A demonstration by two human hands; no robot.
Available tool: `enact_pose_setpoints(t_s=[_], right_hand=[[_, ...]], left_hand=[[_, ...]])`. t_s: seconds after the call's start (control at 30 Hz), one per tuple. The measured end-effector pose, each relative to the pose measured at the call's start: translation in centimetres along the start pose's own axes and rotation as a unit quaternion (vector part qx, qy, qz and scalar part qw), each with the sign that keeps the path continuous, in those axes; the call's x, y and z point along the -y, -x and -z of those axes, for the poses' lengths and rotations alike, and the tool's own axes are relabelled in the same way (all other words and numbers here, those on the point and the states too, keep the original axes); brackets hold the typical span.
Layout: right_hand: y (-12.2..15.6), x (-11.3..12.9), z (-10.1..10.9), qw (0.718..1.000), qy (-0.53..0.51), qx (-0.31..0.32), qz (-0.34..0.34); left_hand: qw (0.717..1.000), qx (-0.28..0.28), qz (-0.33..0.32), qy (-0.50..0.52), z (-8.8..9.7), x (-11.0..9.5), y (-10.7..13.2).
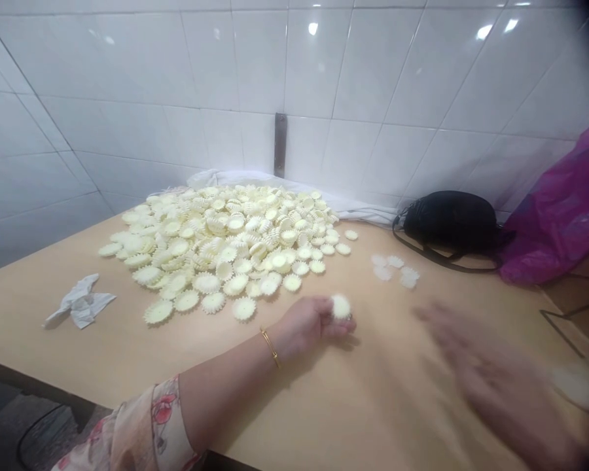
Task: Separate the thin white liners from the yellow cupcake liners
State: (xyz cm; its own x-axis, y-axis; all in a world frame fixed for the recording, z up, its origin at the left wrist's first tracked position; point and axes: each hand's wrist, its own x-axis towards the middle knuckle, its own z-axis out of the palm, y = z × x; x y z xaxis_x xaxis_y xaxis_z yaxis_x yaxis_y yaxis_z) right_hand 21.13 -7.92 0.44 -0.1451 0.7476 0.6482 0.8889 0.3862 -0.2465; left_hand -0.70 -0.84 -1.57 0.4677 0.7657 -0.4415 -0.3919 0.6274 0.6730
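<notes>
A large heap of cream scalloped discs [220,242] covers the middle of the wooden table [294,399]. My left hand [309,324] rests on the tabletop just below the heap, its fingers pinching one scalloped disc [341,306]. Motion blur smears my right hand [495,373] over the right of the table, and its fingers are unreadable. A blurred pale disc [576,386] lies beyond it, at the right edge of the picture. I cannot tell whether it touches that hand. Several thin, pale discs [395,269] lie in a small separate group right of the heap.
A crumpled white tissue [78,302] lies left of the heap. White cloth [275,183] runs along the tiled wall [127,65] behind it. A black bag [451,222] and a magenta plastic bag [554,209] sit at the back right. A metal strip [280,145] stands against the wall.
</notes>
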Motion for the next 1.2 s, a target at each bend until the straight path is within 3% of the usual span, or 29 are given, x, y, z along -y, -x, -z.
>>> enact_pose_setpoints(t_s=[0.07,0.1,0.2,0.3,0.37,0.43,0.5,0.57,0.63,0.73,0.9,1.0,1.1,1.2], right_hand=[[-0.8,2.8,-3.6,0.988,-0.012,0.065,0.141],[-1.1,3.9,-5.2,0.980,0.005,0.087,0.178],[-1.5,5.9,-8.2,0.977,0.036,0.082,0.195],[-2.0,5.7,-9.0,0.982,0.009,0.034,0.186],[-2.7,5.1,-8.9,0.990,-0.041,0.014,0.131],[-3.5,4.5,-8.8,0.993,-0.118,0.022,0.010],[-4.2,4.2,-8.7,0.960,-0.236,0.083,-0.124],[-4.6,4.2,-8.8,0.898,-0.361,0.151,-0.200],[-4.6,4.5,-8.9,0.849,-0.444,0.168,-0.234],[-4.2,4.9,-9.2,0.818,-0.488,0.138,-0.270],[-3.6,4.9,-9.8,0.753,-0.567,0.163,-0.291],[-3.3,4.9,-10.1,0.715,-0.605,0.143,-0.319],[-3.0,5.2,-10.4,0.716,-0.602,0.117,-0.334],[-2.9,5.6,-10.3,0.771,-0.535,0.086,-0.335]], left_hand=[[1.000,0.002,0.004,0.029,-0.1,0.0,0.1],[0.999,0.002,-0.001,0.044,-0.1,-0.1,0.0],[0.997,-0.008,-0.026,0.077,0.2,-0.3,-0.2],[0.995,-0.026,-0.055,0.081,0.3,-0.6,-0.3],[0.995,-0.028,-0.077,0.062,0.2,-0.8,-0.2],[0.995,-0.019,-0.087,0.036,0.1,-0.8,-0.1],[0.995,-0.005,-0.096,0.014,0.2,-0.7,-0.1],[0.994,0.010,-0.111,0.002,0.4,-0.6,-0.1],[0.992,0.031,-0.123,-0.009,0.5,-0.5,-0.2],[0.989,0.051,-0.133,-0.027,0.8,-0.3,-0.4],[0.982,-0.018,-0.158,-0.102,1.0,-0.2,-0.7],[0.967,-0.020,-0.177,-0.180,0.9,-0.1,-0.6],[0.957,-0.031,-0.184,-0.223,0.6,0.0,-0.5],[0.952,-0.037,-0.189,-0.240,0.3,0.2,-0.4]])
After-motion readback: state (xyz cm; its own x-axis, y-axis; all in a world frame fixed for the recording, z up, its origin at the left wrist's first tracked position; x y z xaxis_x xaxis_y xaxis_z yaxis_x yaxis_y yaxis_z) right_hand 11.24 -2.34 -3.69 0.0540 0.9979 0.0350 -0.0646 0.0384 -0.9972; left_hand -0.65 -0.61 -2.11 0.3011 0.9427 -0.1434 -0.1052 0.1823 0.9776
